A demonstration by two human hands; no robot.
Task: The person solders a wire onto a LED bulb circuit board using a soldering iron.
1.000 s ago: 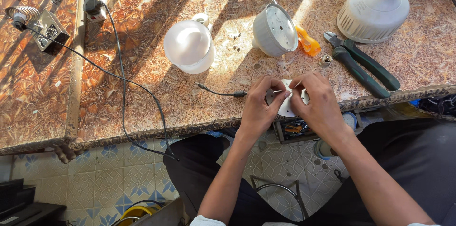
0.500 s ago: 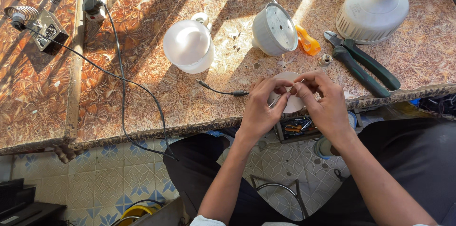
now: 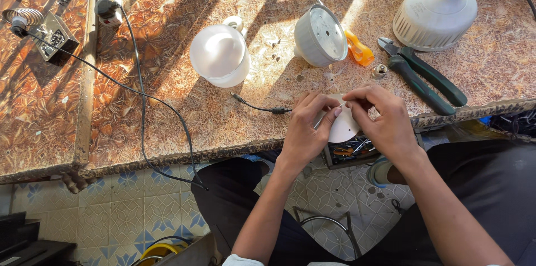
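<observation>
While the sun striped everything, this was the setup:

table: [image 3: 167, 14] mottled orange-brown marbled top, glossy, with a worn front edge.

white disc: [image 3: 341, 127] thin, flat, round piece, looked like plastic or board; it sat right at the table's front edge, pinched between both hands.

left hand: [image 3: 306, 130] knuckles up, fingers [image 3: 329, 118] curled and closed on the disc's left rim, thumb tucked under.

right hand: [image 3: 384, 120] arched over from the right side, fingertips pinched together on the disc's top edge, wrist bent down off the table.

black wire: [image 3: 254, 106] thin lead with a small plug, ending just beside the left hand.

dome cover: [image 3: 220, 55] frosted white, smooth, lying on its side.

grey housing: [image 3: 320, 36] ribbed cup shape with a flat metal face, tipped toward the camera.

big bulb body: [image 3: 434, 14] white, ribbed cone with a metal screw cap, far right.

pliers: [image 3: 427, 73] dark green handles, lying beside the big bulb body.

orange clip: [image 3: 358, 50] small plastic bit touching the grey housing.

drawer under the table: [image 3: 350, 148] open box holding tangled coloured wires, mostly hidden behind the hands.
</observation>
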